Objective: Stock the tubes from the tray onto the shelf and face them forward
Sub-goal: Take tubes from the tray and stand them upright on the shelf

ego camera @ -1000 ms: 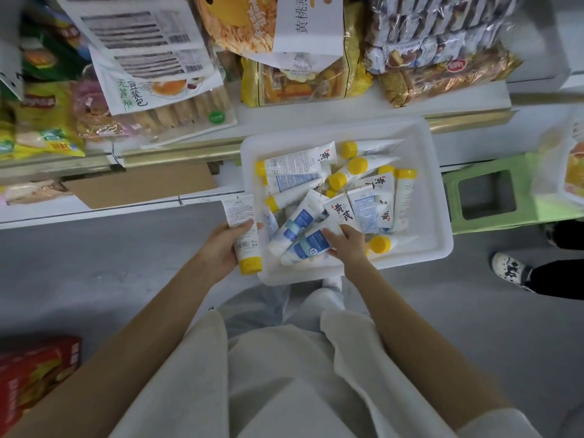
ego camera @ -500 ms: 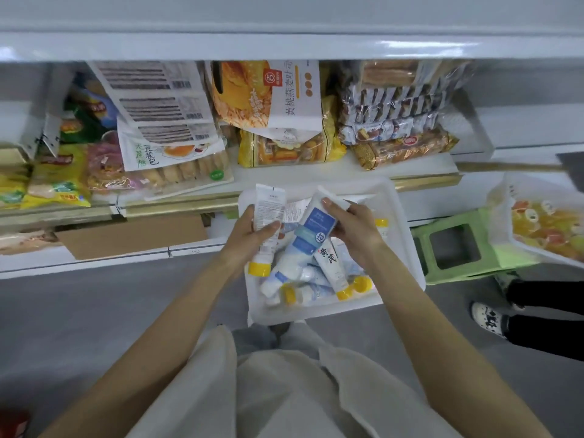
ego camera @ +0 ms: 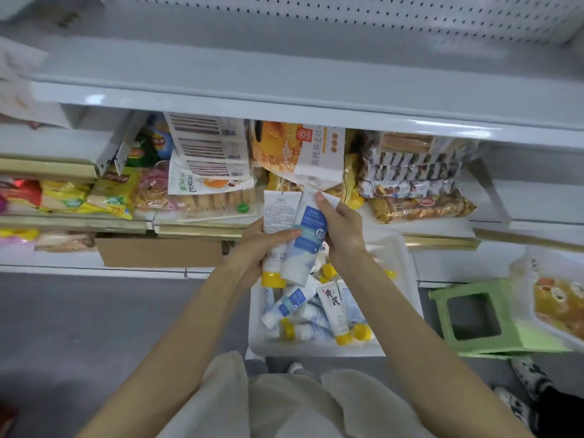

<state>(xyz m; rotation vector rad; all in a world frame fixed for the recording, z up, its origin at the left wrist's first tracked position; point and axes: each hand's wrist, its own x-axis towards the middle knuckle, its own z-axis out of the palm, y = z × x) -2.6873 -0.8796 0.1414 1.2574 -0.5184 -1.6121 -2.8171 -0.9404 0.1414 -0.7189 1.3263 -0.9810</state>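
Observation:
My left hand (ego camera: 259,248) grips a white tube with a yellow cap (ego camera: 278,222), cap pointing down. My right hand (ego camera: 343,229) holds a blue-and-white tube (ego camera: 305,245) pressed against the first one, with the fingers over its top end. Both tubes are raised above the white tray (ego camera: 407,279), which holds several more tubes (ego camera: 331,308) with yellow or white caps lying in a jumble. An empty grey shelf (ego camera: 284,80) runs across the view above the hands, with a pegboard back.
The shelf below carries snack bags (ego camera: 208,172), a yellow bread pack (ego camera: 294,150) and wrapped biscuits (ego camera: 417,181). A cardboard box (ego camera: 158,252) sits lower left. A green stool (ego camera: 474,320) and a clear food container (ego camera: 559,301) stand to the right. Another person's shoes (ego camera: 524,390) are at bottom right.
Both hands have risen out of the tray, each with a tube, and come together. The view has tilted up, so the empty grey shelf now shows.

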